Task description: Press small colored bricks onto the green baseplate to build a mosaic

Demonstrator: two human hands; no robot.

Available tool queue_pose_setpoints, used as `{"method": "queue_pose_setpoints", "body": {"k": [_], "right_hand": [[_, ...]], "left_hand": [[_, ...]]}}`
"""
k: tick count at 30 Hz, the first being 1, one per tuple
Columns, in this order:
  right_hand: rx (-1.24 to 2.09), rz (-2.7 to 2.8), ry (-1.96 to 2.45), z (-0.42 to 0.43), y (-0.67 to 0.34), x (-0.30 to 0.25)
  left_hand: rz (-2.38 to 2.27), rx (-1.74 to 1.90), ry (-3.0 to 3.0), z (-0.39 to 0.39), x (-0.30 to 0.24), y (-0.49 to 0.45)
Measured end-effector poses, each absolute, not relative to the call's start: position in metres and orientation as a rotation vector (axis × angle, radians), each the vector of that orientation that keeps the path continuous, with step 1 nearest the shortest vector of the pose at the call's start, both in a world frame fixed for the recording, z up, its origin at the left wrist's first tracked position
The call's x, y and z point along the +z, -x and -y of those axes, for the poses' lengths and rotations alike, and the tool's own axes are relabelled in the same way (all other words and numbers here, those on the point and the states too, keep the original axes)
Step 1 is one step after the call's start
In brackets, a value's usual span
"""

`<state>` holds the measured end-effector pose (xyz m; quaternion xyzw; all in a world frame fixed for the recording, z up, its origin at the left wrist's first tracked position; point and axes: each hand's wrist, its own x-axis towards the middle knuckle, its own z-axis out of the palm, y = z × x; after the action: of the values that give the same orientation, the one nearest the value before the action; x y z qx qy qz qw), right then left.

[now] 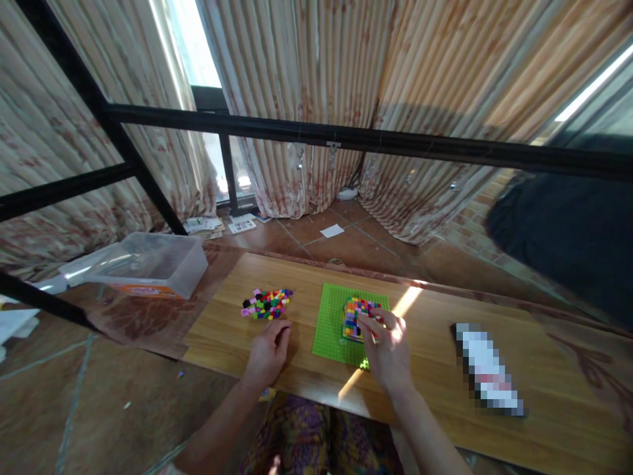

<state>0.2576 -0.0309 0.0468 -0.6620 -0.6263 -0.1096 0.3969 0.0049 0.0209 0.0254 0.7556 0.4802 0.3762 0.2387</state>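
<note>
Our R hand bent over brick stack, green baseplate, pinch unclear; our L hand curled nr loose bricks on bench, can't tell if gripping.

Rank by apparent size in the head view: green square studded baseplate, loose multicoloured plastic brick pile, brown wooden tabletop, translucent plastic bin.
1. Brown wooden tabletop
2. Translucent plastic bin
3. Green square studded baseplate
4. Loose multicoloured plastic brick pile

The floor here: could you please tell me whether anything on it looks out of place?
Yes: a tiny coloured piece lies on the floor, apart from the brick pile; beyond the wooden surface, a white sheet lies loose too.
</note>
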Motion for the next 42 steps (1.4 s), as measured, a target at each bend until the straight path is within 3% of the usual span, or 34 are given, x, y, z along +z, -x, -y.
{"method": "queue_pose_setpoints", "body": {"k": [42], "right_hand": [[-0.366,1.614,1.710,0.037,-0.243,0.033]], "left_hand": [[-1.327,1.007,-2.122,-0.020,0.021,-0.005]]}}
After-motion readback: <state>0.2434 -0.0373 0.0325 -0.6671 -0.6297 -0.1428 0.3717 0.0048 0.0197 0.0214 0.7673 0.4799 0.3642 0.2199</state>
